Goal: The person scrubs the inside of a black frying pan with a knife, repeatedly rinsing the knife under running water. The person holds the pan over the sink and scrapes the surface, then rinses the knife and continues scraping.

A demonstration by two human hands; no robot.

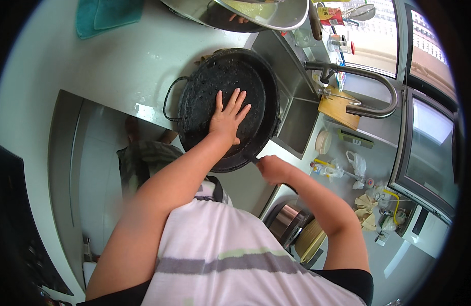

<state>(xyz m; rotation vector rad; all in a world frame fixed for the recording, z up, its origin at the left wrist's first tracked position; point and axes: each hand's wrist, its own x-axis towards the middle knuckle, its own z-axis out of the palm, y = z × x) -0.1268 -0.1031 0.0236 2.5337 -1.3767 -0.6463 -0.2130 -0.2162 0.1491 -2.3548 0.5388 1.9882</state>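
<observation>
A large round black pan (204, 103) with a loop handle on its left side lies at the counter's edge, partly over the sink. My left hand (229, 118) presses palm down on its dark, rough surface, fingers spread. At the pan's near right rim, my right hand (273, 169) is closed round a dark, slim handle (254, 159). One end of it meets the rim, and a dark length shows past my fist beneath the wrist. Whether it belongs to a separate tool or to the pan, I cannot tell. Something folded shows behind the pan's far rim.
A metal sink (296, 122) with a curved faucet (388, 91) is on the right, near a wooden board (338, 109). Large metal lids or pans (292, 23) stand beyond. A teal cloth (117, 17) lies far left. A steel cooker (287, 222) sits below my right forearm.
</observation>
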